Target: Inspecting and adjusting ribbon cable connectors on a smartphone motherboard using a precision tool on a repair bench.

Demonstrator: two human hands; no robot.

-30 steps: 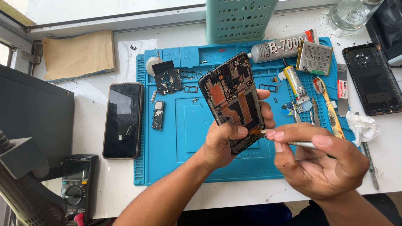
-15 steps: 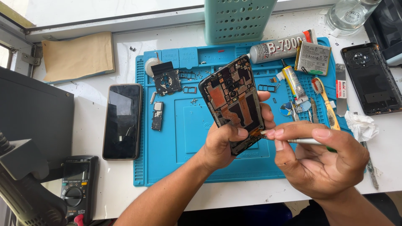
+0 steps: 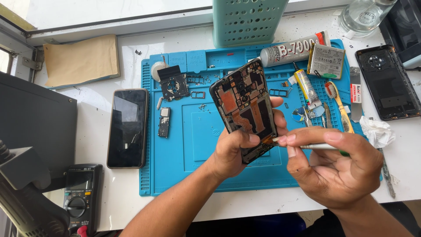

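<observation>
Head view, looking down on a white table [image 3: 109, 193] with one blue work mat [image 3: 193, 145].

Left hand [image 3: 237, 151] wrapped around the lower end of one opened phone frame [image 3: 244, 107], thumb across the front near the bottom edge, fingers curled behind it; frame held tilted, above the middle of the mat, circuit side up. Right hand [image 3: 333, 169] just right of it, thumb and forefinger pinched together on one thin metal tool [image 3: 322, 146]; tool tip touching the frame's lower right edge, other fingers loosely curled beneath.

On the mat: one small camera module board [image 3: 173, 83], one narrow small board [image 3: 164, 122], one glue tube [image 3: 293, 49] at the top edge, one flat battery [image 3: 326, 60], one smaller yellow tube [image 3: 305, 85], one toothbrush [image 3: 338, 105].

Off the mat: one dark intact phone [image 3: 127, 127] to the left, one black back cover [image 3: 386, 81] to the right, one crumpled tissue [image 3: 374, 131], one multimeter [image 3: 82, 195], one brown envelope [image 3: 81, 60], one teal perforated basket [image 3: 247, 21], one glass bottle [image 3: 362, 15].
</observation>
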